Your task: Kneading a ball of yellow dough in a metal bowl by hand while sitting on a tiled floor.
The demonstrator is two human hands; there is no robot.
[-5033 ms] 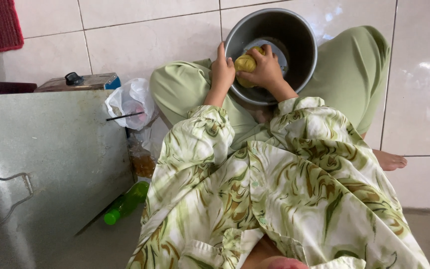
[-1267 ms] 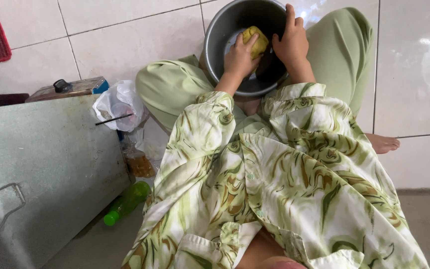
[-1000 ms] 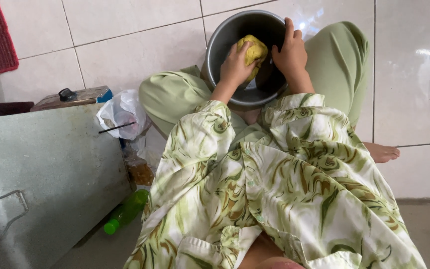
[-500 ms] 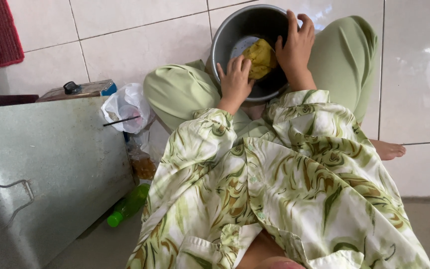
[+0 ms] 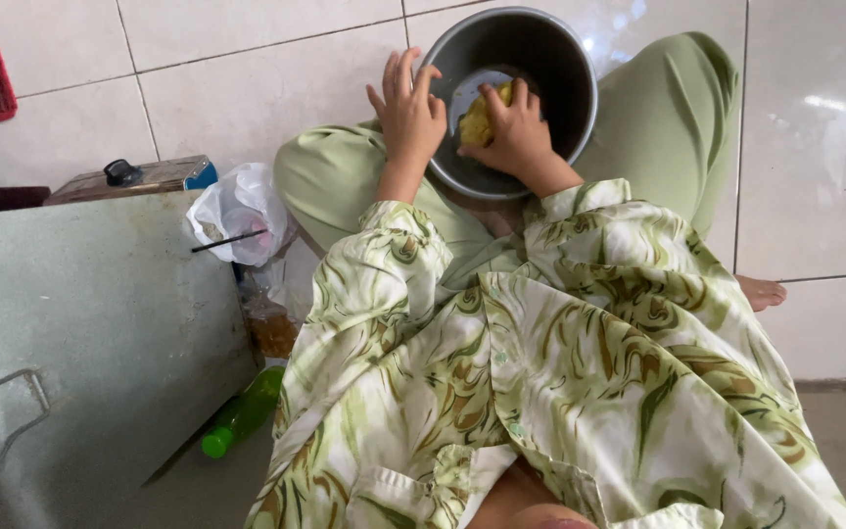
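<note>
Pot point(image 5: 580, 73) = grey metal, round, lying on the person's lap btwn the green-trousered knees, mouth tilted up toward the cam, above white floor tiles point(image 5: 247, 88).

Right hand point(image 5: 513, 132) is inside the pot, fingers curled and pressed onto a yellow sponge point(image 5: 477, 122); the sponge sits against the inner wall, low-left of the opening, just under/left of the palm. So sponge is in the grip, thumb side toward pot centre.

Left hand point(image 5: 408, 113) is outside, flat on the pot's left rim, fingers spread and pointing up-away from the body; it's bracing, not pinching anything. Can't tell how much palm contact, rim hides it.

Key relation: sponge is nearer the R hand (touching), L hand just beside it w/ only the pot wall between.

Off to the person's left: metal box w/ wire handle point(image 5: 90, 333), white plastic bag point(image 5: 237, 211), green bottle point(image 5: 242, 416) on the floor, well apart from both hands.
</note>
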